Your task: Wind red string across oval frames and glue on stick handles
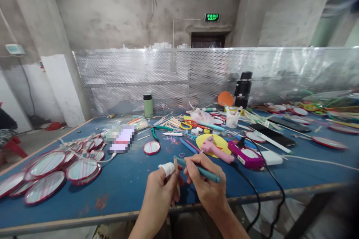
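My left hand (159,190), with white wrapping (167,168) round one finger, pinches a thin flat wooden stick (175,163) upright above the front of the table. In my right hand (209,185) is a teal pen (209,175), gripped as if for writing, its front end close to the top of the stick. Whether the tip touches the wood I cannot tell. Just beyond the hands lie a small red-rimmed round mirror (152,148), a pink glue gun (217,150) on a yellow disc (202,140), and blue pens (188,146).
Red-rimmed discs (45,186) are piled at the left near a phone (122,140). A purple device (246,155) with black cords stands at the right. Green pliers (155,133), loose sticks (174,122), a green bottle (148,105) and a black thermos (243,90) are farther back, before a perforated metal screen (168,71).
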